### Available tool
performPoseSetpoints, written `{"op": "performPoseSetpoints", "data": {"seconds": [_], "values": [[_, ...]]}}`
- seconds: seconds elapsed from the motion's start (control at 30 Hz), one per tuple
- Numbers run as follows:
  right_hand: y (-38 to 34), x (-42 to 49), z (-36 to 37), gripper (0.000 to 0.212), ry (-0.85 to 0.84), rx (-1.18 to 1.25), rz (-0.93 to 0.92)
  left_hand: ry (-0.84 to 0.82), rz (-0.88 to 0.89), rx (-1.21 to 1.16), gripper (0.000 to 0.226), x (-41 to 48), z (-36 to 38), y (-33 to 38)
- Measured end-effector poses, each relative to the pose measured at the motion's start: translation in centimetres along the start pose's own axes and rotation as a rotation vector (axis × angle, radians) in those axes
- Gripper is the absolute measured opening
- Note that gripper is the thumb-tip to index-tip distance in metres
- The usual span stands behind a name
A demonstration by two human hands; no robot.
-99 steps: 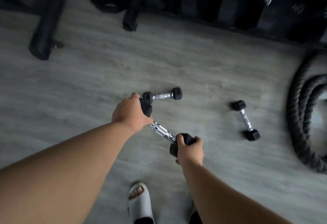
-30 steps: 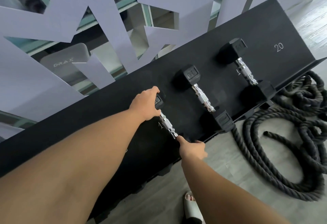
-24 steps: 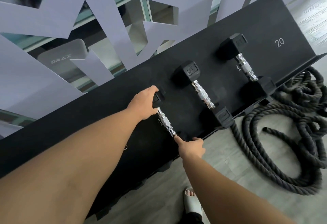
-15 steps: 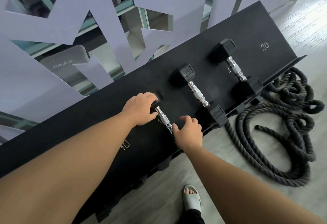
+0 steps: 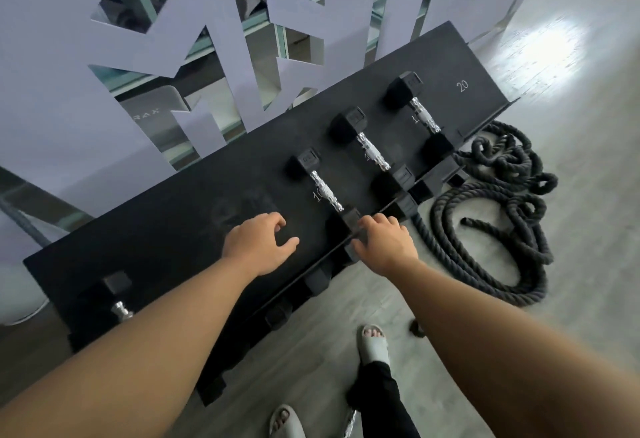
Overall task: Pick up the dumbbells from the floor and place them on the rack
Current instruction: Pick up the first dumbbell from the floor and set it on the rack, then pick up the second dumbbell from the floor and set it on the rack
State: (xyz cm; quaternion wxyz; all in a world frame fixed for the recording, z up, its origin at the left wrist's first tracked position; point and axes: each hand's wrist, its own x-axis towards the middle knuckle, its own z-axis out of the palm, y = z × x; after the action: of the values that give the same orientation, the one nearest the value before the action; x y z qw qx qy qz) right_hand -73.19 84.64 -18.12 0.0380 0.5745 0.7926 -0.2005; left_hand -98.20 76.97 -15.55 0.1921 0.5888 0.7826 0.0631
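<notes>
The black sloping rack [image 5: 173,230] carries three hex dumbbells side by side: a small one [image 5: 325,192], a middle one [image 5: 372,155] and a right one [image 5: 424,117]. My left hand [image 5: 259,243] hovers over bare rack left of the small dumbbell, fingers apart and holding nothing. My right hand [image 5: 381,247] is curled over that dumbbell's near head at the rack's front edge. A further dumbbell [image 5: 117,299] lies at the rack's left end, partly hidden behind my left forearm.
A thick black rope [image 5: 502,230] lies coiled on the grey floor right of the rack. My sandalled feet [image 5: 374,344] stand just in front of it. A white cut-out panel [image 5: 69,91] rises behind the rack. A small dark object [image 5: 417,328] sits on the floor.
The small dumbbell went from the floor onto the rack. My left hand has let go of its far head and pulled back to the left; my right hand stays at the near head.
</notes>
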Motion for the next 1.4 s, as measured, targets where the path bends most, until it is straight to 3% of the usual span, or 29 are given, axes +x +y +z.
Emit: {"op": "performPoseSetpoints", "data": {"seconds": [0.33,0.57,0.83,1.1,1.4], "values": [[1.0,-11.9,3.0,0.064,-0.153,-0.113,-0.091,-0.011,-0.145,-0.120,0.049,-14.5,5.9,-0.3],[4.3,-15.7,6.1,0.060,-0.238,-0.158,-0.249,0.023,-0.332,-0.104,0.050,-22.8,11.8,1.5],[11.7,-21.2,13.2,0.056,-0.393,-0.216,-0.371,-0.060,-0.481,-0.127,0.052,-32.1,21.3,5.6],[15.5,-22.9,23.1,0.053,-0.531,-0.280,-0.342,-0.147,-0.577,-0.138,0.049,-36.2,30.0,3.7],[17.5,-19.9,38.7,0.051,-0.589,-0.325,-0.330,-0.268,-0.615,-0.191,0.050,-35.4,46.4,-3.0]]}}
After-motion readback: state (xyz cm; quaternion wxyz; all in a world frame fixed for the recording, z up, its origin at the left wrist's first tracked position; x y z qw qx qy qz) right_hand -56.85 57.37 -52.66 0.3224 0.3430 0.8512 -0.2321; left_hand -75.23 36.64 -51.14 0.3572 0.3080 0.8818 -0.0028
